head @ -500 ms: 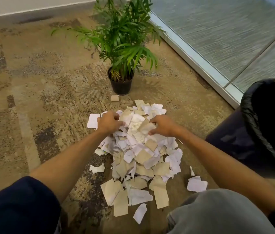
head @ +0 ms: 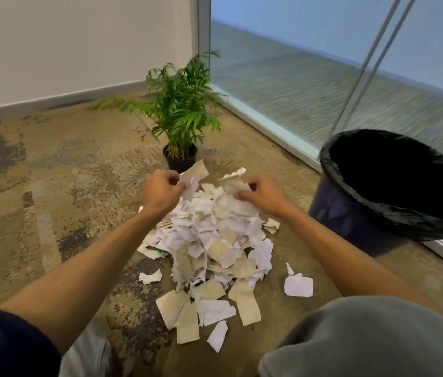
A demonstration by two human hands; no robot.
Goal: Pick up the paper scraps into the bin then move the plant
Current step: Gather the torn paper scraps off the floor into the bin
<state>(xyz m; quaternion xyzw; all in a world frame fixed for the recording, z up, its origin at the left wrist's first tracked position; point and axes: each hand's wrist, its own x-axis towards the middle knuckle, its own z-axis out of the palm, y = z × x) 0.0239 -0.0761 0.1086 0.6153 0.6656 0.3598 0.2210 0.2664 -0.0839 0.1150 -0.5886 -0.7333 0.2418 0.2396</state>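
Matt torn paper scraps [head: 214, 240], mottled carpet [head: 51, 186], glossy plastic bin liner [head: 332, 170].

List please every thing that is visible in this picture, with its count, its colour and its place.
paper scraps: one big heap plus several loose pieces, white and beige, on the carpet in the middle
plant: one, green leaves in a black pot, on the carpet behind the heap
bin: one, dark with a black liner, at the right beside the glass wall
carpet: one, tan with dark patches, covers the floor
glass wall: one, frosted, upper right
wall: one, white with a grey baseboard, upper left
left hand: one, grips scraps at the heap's far left
right hand: one, grips scraps at the heap's far right
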